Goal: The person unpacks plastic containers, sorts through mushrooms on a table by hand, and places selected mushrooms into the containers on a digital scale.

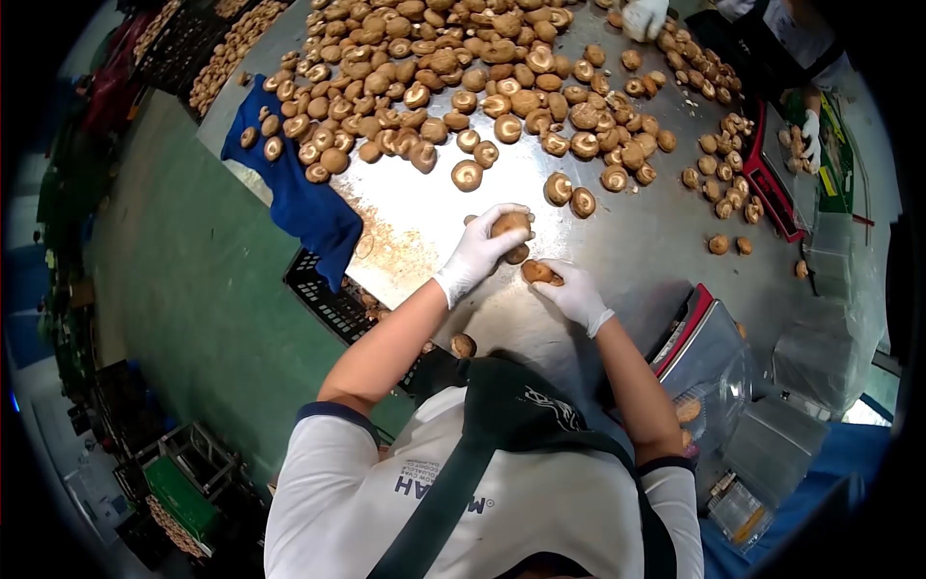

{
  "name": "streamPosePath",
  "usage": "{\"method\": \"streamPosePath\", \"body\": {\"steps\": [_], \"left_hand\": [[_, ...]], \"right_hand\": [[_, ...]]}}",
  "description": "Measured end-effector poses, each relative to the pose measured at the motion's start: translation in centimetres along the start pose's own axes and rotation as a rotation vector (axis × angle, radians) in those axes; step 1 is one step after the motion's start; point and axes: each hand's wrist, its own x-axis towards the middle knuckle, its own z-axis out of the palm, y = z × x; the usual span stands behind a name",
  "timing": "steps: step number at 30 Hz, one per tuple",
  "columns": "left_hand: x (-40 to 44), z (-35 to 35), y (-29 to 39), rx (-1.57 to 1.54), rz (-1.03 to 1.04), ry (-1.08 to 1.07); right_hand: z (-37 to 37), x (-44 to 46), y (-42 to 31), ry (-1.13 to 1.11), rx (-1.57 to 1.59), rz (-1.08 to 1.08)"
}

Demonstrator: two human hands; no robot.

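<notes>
My left hand (479, 253), in a white glove, has its fingers wrapped round a brown mushroom (510, 224). Just below its fingertips another mushroom (518, 255) shows in part. To the right my right hand (576, 292), gloved too, pinches a smaller mushroom (540, 272) between thumb and fingers. Both hands are over the metal table (521, 328), close together. Beyond them several loose mushrooms, among them one with its pale underside up (467, 175), lie in front of a large heap (415, 68).
A blue cloth (299, 198) hangs over the table's left edge, above a black crate (323, 299). Right of me stand a red-edged scale (690, 333) and clear plastic trays (776, 439). Across the table, a co-worker's gloved hands (643, 17) are near mushrooms and a second red-edged device (772, 188).
</notes>
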Motion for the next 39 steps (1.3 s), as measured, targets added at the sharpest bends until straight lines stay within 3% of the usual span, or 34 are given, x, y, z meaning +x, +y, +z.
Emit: {"method": "streamPosePath", "body": {"steps": [1,4,7,11,12,14,17,21,22,27,31,34,37,39], "left_hand": [[-0.7,0.2,0.4,-0.332,-0.123,0.028],[-1.9,-0.7,0.0,-0.598,-0.105,-0.008],[-3.2,-0.8,0.3,-0.669,-0.133,0.001],[-4.3,-1.2,0.1,-0.718,-0.155,0.013],[-4.6,-1.3,0.1,-0.736,-0.169,0.023],[-5.1,-1.5,-0.4,-0.635,-0.129,0.021],[-6.0,-1.7,-1.2,-0.484,-0.136,0.049],[-8.3,-1.7,-2.5,-0.156,-0.198,0.037],[-9.0,-1.8,-2.9,0.095,-0.104,-0.010],[-12.8,-0.5,-3.9,0.931,0.260,-0.103],[-13.6,-0.3,-5.6,1.350,0.260,-0.244],[-13.5,-0.1,-6.4,1.399,0.167,-0.215],[-13.3,-0.6,-7.5,1.340,0.242,-0.152],[-13.3,-1.0,-7.5,1.260,0.247,-0.100]], "right_hand": [[0.2,-0.1,0.1,-0.014,0.138,0.078],[0.1,-0.4,-0.2,-0.123,0.522,0.364],[0.0,-0.8,-1.8,-0.105,0.713,0.354],[0.3,-1.0,-1.6,-0.148,0.648,0.352],[1.2,-0.9,-0.4,-0.061,0.637,0.274],[2.7,-1.0,2.6,0.125,0.600,0.129],[-0.6,-2.1,-1.5,0.080,1.258,0.438],[-1.9,-3.5,-2.4,0.088,1.794,0.305],[-2.1,-3.8,-2.2,0.074,1.814,0.253],[-2.8,-4.5,-1.7,0.059,1.696,0.181],[-2.8,-4.7,-2.0,0.087,1.567,0.147],[-3.1,-4.5,-4.0,0.121,0.952,0.447],[0.4,-4.6,-0.6,-0.107,0.351,0.299],[2.7,-4.6,-2.4,-0.234,0.065,0.243]]}}
